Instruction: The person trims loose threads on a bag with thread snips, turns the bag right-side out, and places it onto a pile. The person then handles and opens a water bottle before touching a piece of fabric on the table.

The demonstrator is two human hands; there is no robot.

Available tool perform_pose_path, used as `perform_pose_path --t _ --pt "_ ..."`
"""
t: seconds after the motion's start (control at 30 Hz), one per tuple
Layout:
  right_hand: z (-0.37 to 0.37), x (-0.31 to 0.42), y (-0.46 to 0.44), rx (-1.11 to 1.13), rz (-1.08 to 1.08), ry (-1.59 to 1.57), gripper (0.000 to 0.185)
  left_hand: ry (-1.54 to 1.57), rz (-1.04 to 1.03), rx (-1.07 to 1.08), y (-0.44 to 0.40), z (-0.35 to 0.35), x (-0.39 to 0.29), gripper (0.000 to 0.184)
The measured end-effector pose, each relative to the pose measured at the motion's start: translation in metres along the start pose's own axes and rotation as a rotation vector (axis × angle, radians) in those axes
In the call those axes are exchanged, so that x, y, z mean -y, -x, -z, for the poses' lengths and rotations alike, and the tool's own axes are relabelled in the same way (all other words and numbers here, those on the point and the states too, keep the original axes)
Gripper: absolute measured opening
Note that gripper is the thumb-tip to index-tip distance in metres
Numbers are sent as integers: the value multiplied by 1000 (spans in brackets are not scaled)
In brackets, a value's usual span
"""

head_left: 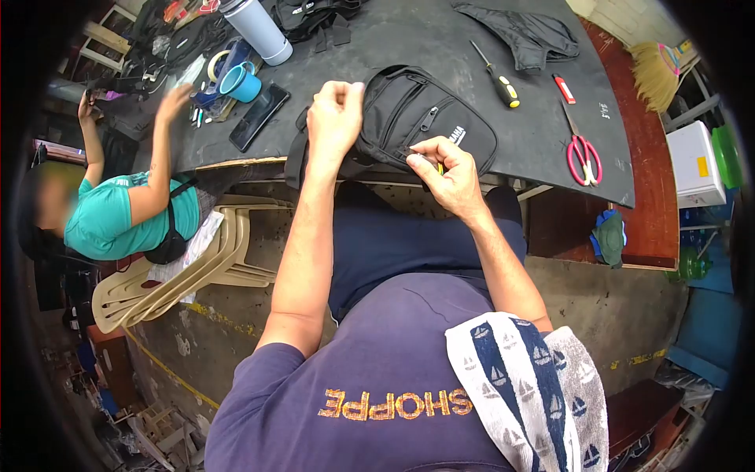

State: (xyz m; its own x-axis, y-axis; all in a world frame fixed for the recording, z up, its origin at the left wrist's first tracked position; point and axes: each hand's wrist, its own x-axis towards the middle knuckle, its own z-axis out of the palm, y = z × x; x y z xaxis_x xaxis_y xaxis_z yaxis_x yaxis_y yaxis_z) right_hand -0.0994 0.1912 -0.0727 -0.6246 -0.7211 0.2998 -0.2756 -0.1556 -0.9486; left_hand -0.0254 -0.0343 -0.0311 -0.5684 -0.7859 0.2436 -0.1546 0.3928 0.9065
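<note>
A black bag (429,118) with zippers and white lettering lies at the table's front edge. My left hand (335,118) is raised at the bag's left side, its fingers pinched together; anything between them is too small to make out. At the bag's lower edge, my right hand (445,169) is closed round a small tool with a bit of yellow showing, its dark tip near the bag's lower seam. Most of that tool is hidden by the fingers.
On the black table (370,39) are a screwdriver (500,81), red-handled scissors (583,153), a red cutter (564,89), a phone (259,116), a blue cup (241,82) and a tumbler (258,30). A co-worker (130,208) sits at left near stacked chairs (228,244).
</note>
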Motion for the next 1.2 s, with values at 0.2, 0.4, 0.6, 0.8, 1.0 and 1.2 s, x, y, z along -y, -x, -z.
perform_pose_path --t 0.2,0.4,0.6,0.8,1.0,1.2 --pt "20 18 -1 40 -22 -33 16 -464 -322 -109 10 -14 8 23" --pt "65 27 -11 -172 28 62 19 -85 -103 -56 6 -6 11 19" --pt "97 9 -20 -403 -2 477 31 -24 -358 -142 20 15 -58 15" --pt "106 -3 -22 -450 -20 552 34 -406 -550 -246 -4 19 -41 15" --pt "109 -18 -20 -564 10 870 29 -620 -538 -52 21 -12 -7 36" --pt "105 -23 -20 -527 64 1059 25 -768 -502 -30 23 -32 -4 55"
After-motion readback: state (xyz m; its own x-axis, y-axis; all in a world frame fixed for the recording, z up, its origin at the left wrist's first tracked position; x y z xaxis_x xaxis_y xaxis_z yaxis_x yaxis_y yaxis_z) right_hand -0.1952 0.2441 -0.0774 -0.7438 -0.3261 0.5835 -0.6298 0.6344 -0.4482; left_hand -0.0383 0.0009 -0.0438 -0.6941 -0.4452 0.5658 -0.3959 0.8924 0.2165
